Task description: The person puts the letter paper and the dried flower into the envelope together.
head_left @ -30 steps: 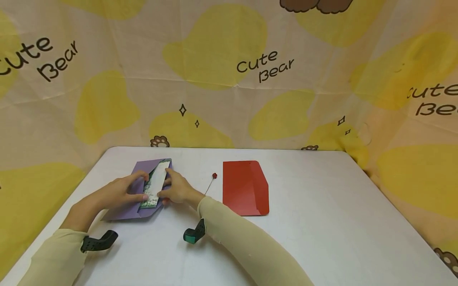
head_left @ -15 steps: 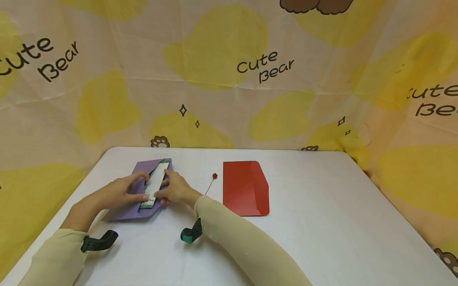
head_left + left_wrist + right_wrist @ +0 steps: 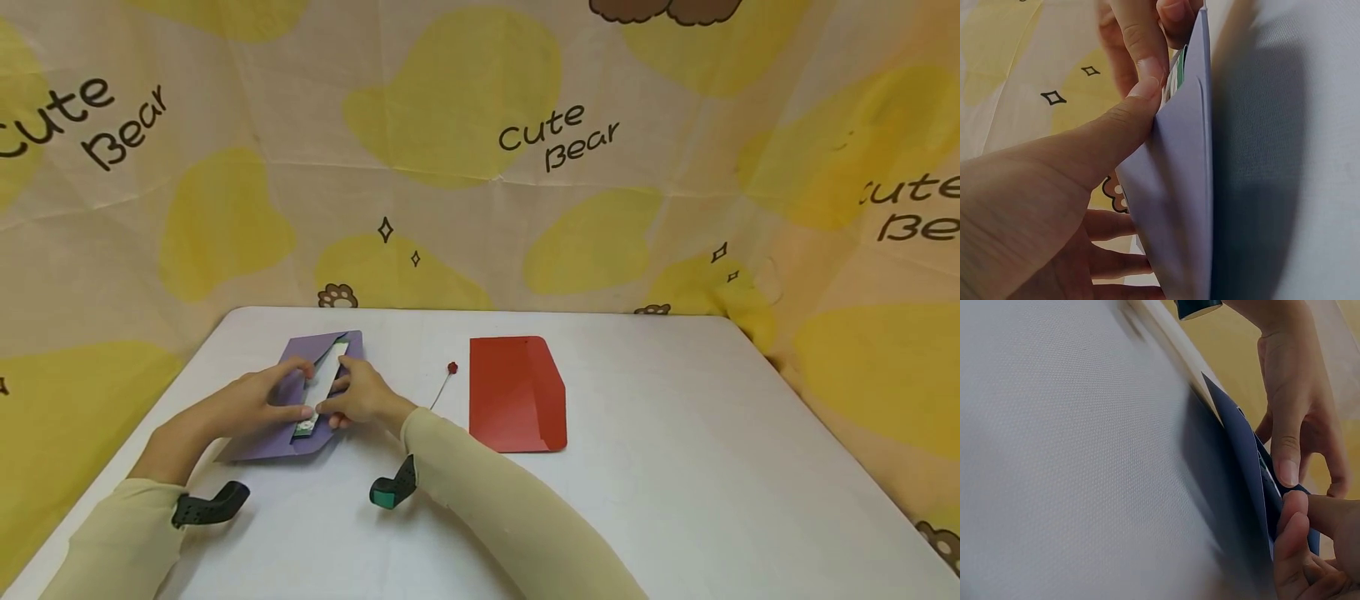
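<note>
A purple envelope (image 3: 258,448) lies at the left of the table with its mouth towards the right. Out of the mouth shows a narrow strip of a white card (image 3: 324,379) with green print; the rest is hidden inside. My left hand (image 3: 243,406) holds the envelope, thumb and fingers at the edge of its mouth. The right hand (image 3: 363,396) pinches the card by its outer long edge. In the left wrist view the envelope (image 3: 1179,169) stands edge-on, both thumbs close together at its mouth. The right wrist view shows my right fingers (image 3: 1291,550) curled at the card.
Right of the hands lies a red envelope (image 3: 502,392) on the white table (image 3: 675,467). Between the two envelopes is a thin stick with a small red flower head (image 3: 452,367). A printed cloth (image 3: 465,100) hangs behind the table.
The right hand has moved left with the card, which has slid deeper into the purple envelope, so a narrower strip shows. The left hand has stayed in place.
</note>
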